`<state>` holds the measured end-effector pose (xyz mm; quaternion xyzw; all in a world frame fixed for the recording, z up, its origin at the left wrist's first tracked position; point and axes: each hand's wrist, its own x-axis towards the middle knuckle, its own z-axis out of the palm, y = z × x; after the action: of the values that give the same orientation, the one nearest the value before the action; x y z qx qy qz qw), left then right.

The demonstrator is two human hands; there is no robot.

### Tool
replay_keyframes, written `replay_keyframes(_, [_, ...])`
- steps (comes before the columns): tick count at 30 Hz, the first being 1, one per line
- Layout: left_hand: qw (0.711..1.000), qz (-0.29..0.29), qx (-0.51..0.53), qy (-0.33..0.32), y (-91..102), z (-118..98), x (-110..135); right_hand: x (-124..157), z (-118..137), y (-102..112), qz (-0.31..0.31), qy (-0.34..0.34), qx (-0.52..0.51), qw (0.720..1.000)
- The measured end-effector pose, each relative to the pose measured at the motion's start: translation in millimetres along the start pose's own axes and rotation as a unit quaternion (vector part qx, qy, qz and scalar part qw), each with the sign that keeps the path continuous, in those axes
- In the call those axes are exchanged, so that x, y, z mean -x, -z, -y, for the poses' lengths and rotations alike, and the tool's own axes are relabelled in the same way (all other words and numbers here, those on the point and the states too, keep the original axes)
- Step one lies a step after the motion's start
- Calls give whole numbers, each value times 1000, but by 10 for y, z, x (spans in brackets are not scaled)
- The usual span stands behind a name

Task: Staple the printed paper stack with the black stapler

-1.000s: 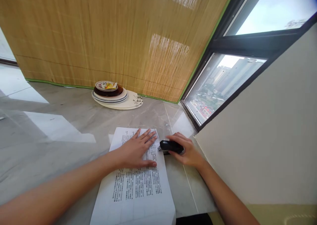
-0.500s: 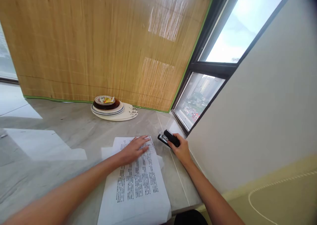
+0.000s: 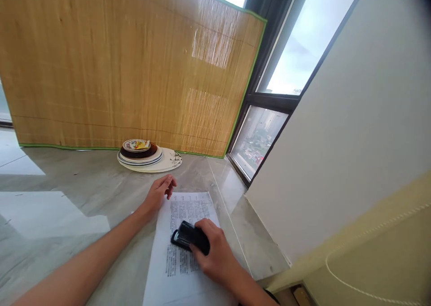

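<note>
A black stapler (image 3: 188, 238) is in my right hand (image 3: 217, 252), its jaws pointing left and partly apart. It is over the middle of the printed paper (image 3: 180, 265), covering some of the text; whether it touches the paper I cannot tell. My left hand (image 3: 160, 191) is at the far left corner of the paper, fingers curled in over the edge and closed on it. The paper lies lengthwise toward me on the grey stone-look surface, and its near end runs out of view.
Stacked plates (image 3: 141, 155) and an oval platter (image 3: 173, 160) stand in front of a bamboo blind (image 3: 117, 72). A window (image 3: 259, 137) and a white wall (image 3: 336, 140) bound the right side. The grey counter (image 3: 128, 198) ends at the lower right.
My right hand has brought the stapler leftward and nearer, from beside the paper to above it. My left hand has moved from flat on the page to its far left corner, fingers curling.
</note>
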<state>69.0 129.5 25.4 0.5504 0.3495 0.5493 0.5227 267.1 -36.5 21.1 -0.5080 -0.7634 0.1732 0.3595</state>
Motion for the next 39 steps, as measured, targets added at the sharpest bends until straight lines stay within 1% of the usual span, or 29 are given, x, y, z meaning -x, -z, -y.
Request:
replay_keyframes(3, [1000,1,-2,9,-30,-29,10,103,-187,240,-18,-28,13,999])
replay_keyframes(5, [1000,-1,1,16,-32,-37,8,102,-285,406,-11,-22,-4,1000])
replay_keyframes(7, [1000,-5,14,17,-13,-30,-4,-12,-383,545,-14,5,-41,999])
replay_keyframes(8, [1000,-6,23,16,2,-23,-13,-114,-440,591,-25,16,-52,998])
replay_keyframes(9, [999,-6,35,15,21,-16,-23,-239,-506,616,-52,23,-49,997])
replay_keyframes(10, [999,-6,50,15,41,-10,-34,-379,-579,616,-78,14,-23,997])
replay_keyframes(11, [998,-6,66,15,62,-7,-45,-521,-658,590,-88,3,28,996])
replay_keyframes(13, [995,-4,98,18,101,-8,-65,-770,-821,476,-94,-3,121,988])
replay_keyframes(16, [991,7,134,24,145,-22,-88,-966,-1013,247,-45,-49,207,976])
replay_keyframes(19, [988,25,150,18,173,-30,-113,-1004,-1069,80,24,-92,235,967])
replay_keyframes(21, [986,30,162,6,193,-34,-138,-1038,-1011,-20,55,-93,242,964])
replay_keyframes(23, [983,30,181,-5,227,-49,-166,-1124,-875,-180,70,-79,242,964])
replay_keyframes(25, [978,31,204,-15,286,-78,-193,-1261,-674,-437,78,-50,232,968])
replay_keyframes(27, [973,32,228,-24,372,-121,-212,-1419,-432,-761,81,-22,214,973])
replay_keyframes(29, [966,36,254,-27,478,-174,-222,-1563,-179,-1076,61,-13,199,978])
replay_keyframes(31, [960,38,276,-28,593,-230,-225,-1669,51,-1309,41,-9,186,982])
replay_keyframes(33, [954,37,297,-27,699,-282,-223,-1730,225,-1426,4,18,172,985])
replay_keyframes(34, [950,34,308,-27,744,-303,-222,-1747,282,-1447,-8,41,163,986])
replay_keyframes(35, [947,31,319,-27,781,-320,-220,-1757,319,-1450,-7,67,153,986])
replay_keyframes(36, [944,28,328,-27,809,-332,-218,-1760,336,-1442,11,93,142,985])
replay_keyframes(39, [938,22,344,-28,839,-351,-212,-1731,296,-1394,102,158,126,974])
